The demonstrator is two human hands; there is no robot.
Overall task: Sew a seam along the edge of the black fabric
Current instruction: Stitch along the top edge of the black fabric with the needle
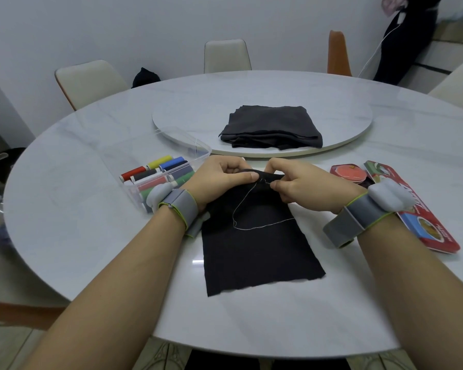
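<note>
A black fabric piece (257, 252) lies flat on the white round table (91, 236), its far edge lifted and folded. My left hand (219, 180) pinches that folded far edge between thumb and fingers. My right hand (297, 182) grips the same edge just to the right and pinches at a thin needle, barely visible. A pale thread (251, 222) runs from between my hands down onto the fabric and loops across it.
A clear box of coloured thread spools (161, 174) stands left of my left hand. A stack of folded black fabric (270, 126) rests on the turntable (187, 121). A red tin (428, 228) lies at the right. Chairs ring the table's far side.
</note>
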